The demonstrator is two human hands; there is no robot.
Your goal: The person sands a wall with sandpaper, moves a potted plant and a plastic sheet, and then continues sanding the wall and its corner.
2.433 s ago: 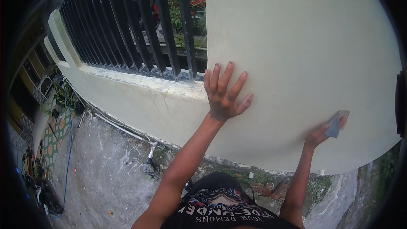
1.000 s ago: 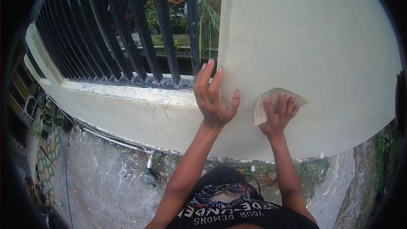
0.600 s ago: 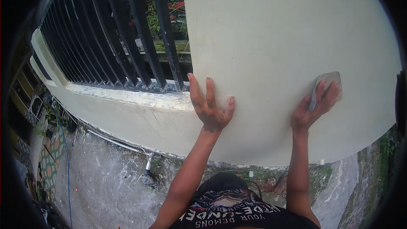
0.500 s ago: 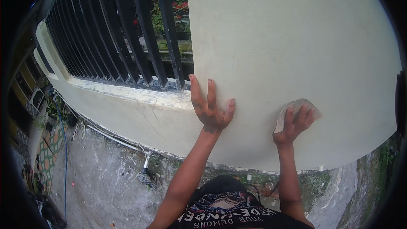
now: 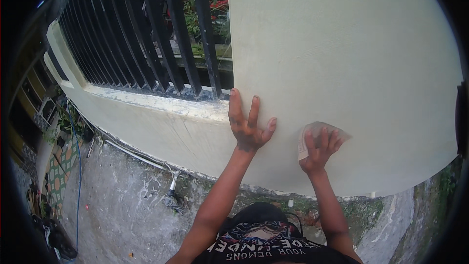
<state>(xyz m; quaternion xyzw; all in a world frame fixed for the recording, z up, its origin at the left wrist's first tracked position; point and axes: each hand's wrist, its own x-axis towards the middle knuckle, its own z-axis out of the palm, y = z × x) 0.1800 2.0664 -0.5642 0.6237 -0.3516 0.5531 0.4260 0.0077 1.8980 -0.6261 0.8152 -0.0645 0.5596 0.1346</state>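
My left hand (image 5: 249,129) is braced on the cream wall (image 5: 361,58) beside the corner of the barred opening, its fingers spread and nothing in it. To its right, my right hand (image 5: 321,149) presses a sheet of sandpaper (image 5: 304,143) flat against the wall. The sheet is pale, with faint print on the outward side, and one edge curls up by the thumb side. My fingers cover its middle, so the side against the wall is hidden.
Black metal bars (image 5: 171,34) rise from a worn white sill (image 5: 161,105) at the left, with plants behind them. On the concrete floor (image 5: 122,205) below run a white pipe (image 5: 134,155) and a blue hose (image 5: 79,190). Moss (image 5: 364,215) grows along the wall's foot.
My right hand has slid left along the wall with the sandpaper, closer to my left hand. My left hand stays by the sill corner. The whole view has shifted slightly.
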